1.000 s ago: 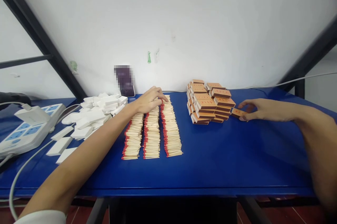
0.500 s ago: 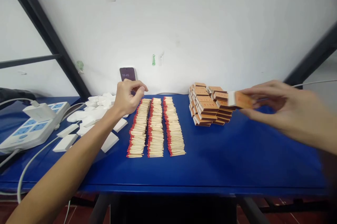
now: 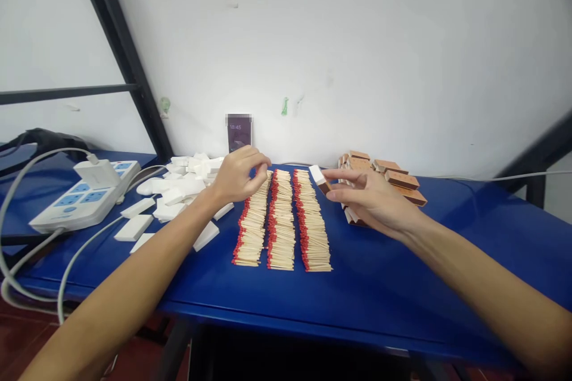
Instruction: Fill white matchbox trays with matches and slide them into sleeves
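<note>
My right hand (image 3: 373, 199) pinches a matchbox (image 3: 322, 181) between thumb and fingers, above the far end of the right-hand row of matches. The matchbox is tilted, and its white inner tray sticks out at the end pointing left. My left hand (image 3: 243, 175) is loosely closed, thumb near the curled fingers, and nothing shows in it. It hovers over the far end of the left row of matches (image 3: 250, 229). Beside that lie a middle row of matches (image 3: 281, 223) and a right row of matches (image 3: 314, 229), red heads to the left. Stacked matchboxes (image 3: 357, 160) stand partly hidden behind my right hand.
White tray pieces (image 3: 179, 190) lie heaped at left, partly behind my left forearm. A power strip (image 3: 80, 199) with a charger (image 3: 96, 173) and looping cables stands further left. A phone (image 3: 239, 130) leans on the wall. Everything rests on a blue table (image 3: 379, 291).
My right hand has brought the matchbox leftward from beyond the stack to the right row of matches. My left hand stays loosely closed near the left row. The view has shifted slightly.
</note>
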Action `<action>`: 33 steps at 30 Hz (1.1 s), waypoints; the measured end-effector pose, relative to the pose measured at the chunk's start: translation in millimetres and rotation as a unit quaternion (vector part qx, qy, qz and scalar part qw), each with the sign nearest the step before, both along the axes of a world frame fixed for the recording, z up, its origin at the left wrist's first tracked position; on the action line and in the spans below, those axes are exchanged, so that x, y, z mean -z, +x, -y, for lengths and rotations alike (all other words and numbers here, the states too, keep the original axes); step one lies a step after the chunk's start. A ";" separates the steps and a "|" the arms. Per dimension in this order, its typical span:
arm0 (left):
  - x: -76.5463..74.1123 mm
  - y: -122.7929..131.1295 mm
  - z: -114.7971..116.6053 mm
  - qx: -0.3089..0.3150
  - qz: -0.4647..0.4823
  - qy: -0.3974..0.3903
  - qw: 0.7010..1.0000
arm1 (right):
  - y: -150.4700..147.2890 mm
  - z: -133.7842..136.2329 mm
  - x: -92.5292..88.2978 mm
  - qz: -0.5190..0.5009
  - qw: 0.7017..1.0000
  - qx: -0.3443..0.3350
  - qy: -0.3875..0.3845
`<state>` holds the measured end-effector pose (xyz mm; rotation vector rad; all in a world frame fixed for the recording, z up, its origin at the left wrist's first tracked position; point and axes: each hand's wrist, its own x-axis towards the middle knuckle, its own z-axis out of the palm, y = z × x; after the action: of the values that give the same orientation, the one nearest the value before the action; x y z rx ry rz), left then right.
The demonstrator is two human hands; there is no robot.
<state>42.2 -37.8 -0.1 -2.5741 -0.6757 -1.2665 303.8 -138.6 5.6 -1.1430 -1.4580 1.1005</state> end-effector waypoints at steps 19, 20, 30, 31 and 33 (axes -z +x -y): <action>-14.1 46.9 31.0 0.139 0.006 -0.235 0.962 | -16.3 -8.2 4.9 0.372 0.795 0.169 0.449; -20.0 50.4 24.8 0.145 0.008 -0.252 0.957 | -14.2 -13.5 -1.7 0.412 0.770 0.171 0.456; -31.6 65.5 -43.4 0.171 -0.050 -0.357 0.917 | 14.1 -69.7 -41.5 0.568 0.758 0.059 0.315; -27.7 67.0 -47.7 0.162 -0.057 -0.360 0.917 | 17.7 -73.9 -43.7 0.566 0.776 0.025 0.276; -20.4 70.7 -54.3 0.139 -0.077 -0.364 0.918 | 24.6 -82.3 -46.7 0.555 0.803 -0.052 0.211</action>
<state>112.9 16.5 20.3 -3.4369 -0.9045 -0.9787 328.4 -56.3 52.3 -1.4395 -2.5087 0.0030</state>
